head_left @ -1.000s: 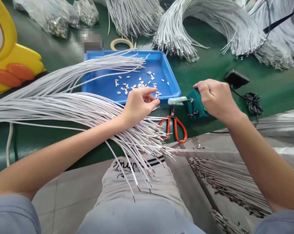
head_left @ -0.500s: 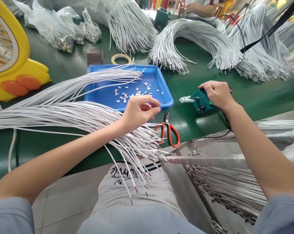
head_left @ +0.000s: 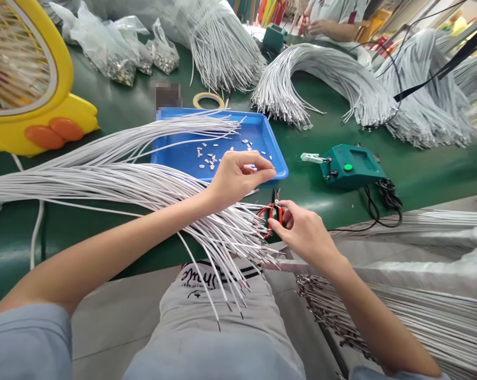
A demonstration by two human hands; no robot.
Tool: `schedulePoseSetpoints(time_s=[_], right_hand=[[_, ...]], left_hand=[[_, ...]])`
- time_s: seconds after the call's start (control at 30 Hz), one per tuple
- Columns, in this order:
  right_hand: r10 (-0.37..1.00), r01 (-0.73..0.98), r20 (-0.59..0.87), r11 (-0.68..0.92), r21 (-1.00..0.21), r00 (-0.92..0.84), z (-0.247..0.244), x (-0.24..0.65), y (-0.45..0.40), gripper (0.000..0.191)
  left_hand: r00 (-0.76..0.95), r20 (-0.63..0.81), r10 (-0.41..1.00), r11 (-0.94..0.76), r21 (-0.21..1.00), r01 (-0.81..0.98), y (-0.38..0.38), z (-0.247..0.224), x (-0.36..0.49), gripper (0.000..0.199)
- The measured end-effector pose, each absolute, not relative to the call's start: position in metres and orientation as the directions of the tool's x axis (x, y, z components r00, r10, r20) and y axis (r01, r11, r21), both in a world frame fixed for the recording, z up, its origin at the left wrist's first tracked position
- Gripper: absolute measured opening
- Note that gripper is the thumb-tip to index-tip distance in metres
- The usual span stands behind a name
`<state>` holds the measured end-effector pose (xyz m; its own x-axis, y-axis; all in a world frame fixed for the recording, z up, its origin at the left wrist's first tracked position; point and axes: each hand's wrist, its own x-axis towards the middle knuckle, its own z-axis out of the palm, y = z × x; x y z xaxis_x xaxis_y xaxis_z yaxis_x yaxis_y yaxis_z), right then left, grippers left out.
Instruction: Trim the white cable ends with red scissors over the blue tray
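My left hand (head_left: 244, 177) is closed in a pinch over the near right edge of the blue tray (head_left: 280, 158); what its fingertips hold is too small to make out. Small white connectors (head_left: 212, 160) lie scattered in that tray. My right hand (head_left: 302, 227) is at the red-handled scissors (head_left: 280, 215), thumb and forefinger curved around the wire tips beside them; its grip is unclear. Under my left forearm spreads a bundle of white cables (head_left: 143, 182) with bared coloured ends. A second bundle (head_left: 191, 125) rests its ends in the tray. The green device (head_left: 353, 166) stands untouched at the right.
A yellow fan (head_left: 66, 79) stands at the left. Plastic bags of small parts (head_left: 122, 58), a tape roll (head_left: 208, 101) and grey cable bundles (head_left: 321, 68) lie at the back. Across the table are a person's hands (head_left: 320, 27). More cables hang below right.
My right hand has left the green device and moved left and nearer to me, to the scissors. My left hand keeps its pinch by the tray. The whole view has shifted slightly.
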<state>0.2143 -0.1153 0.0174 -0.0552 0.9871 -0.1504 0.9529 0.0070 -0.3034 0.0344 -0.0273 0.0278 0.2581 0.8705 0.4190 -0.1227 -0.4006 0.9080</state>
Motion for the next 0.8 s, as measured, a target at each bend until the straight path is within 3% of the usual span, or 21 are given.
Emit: schedulePoseSetpoints(time_s=[0.27,0.37,0.47,0.53,0.63,0.7,0.8], right_hand=[[0.987,0.998,-0.161,-0.034,-0.054,0.025,0.020,0.214,-0.105,0.036],[0.992,0.997,-0.118,-0.060,-0.048,0.054,0.017,0.234,-0.098,0.036],[0.993,0.971,-0.057,-0.109,-0.212,0.099,0.009,0.262,-0.096,0.033],[0.983,0.872,-0.012,-0.166,-0.461,0.181,0.003,0.277,-0.096,0.031],[0.961,0.446,-0.028,-0.153,-0.882,0.275,0.002,0.288,-0.094,0.036],[0.955,0.157,-0.030,-0.079,-0.984,0.295,0.006,0.285,-0.088,0.035],[0.953,0.002,0.044,0.045,-0.999,0.299,0.018,0.271,-0.069,0.027]], left_hand=[[0.253,0.410,0.876,-0.409,0.911,-0.060,-0.032,0.033,0.036,0.011],[0.276,0.414,0.867,-0.412,0.909,-0.070,-0.034,0.036,0.036,0.012],[0.350,0.406,0.844,-0.404,0.911,-0.080,-0.037,0.037,0.036,0.014],[0.406,0.411,0.816,-0.426,0.903,-0.055,-0.040,0.038,0.037,0.017],[0.467,0.441,0.767,-0.486,0.874,-0.026,-0.042,0.039,0.038,0.024],[0.496,0.458,0.738,-0.519,0.855,-0.018,-0.039,0.036,0.037,0.026],[0.513,0.466,0.721,-0.612,0.775,0.157,-0.028,0.028,0.032,0.017]])
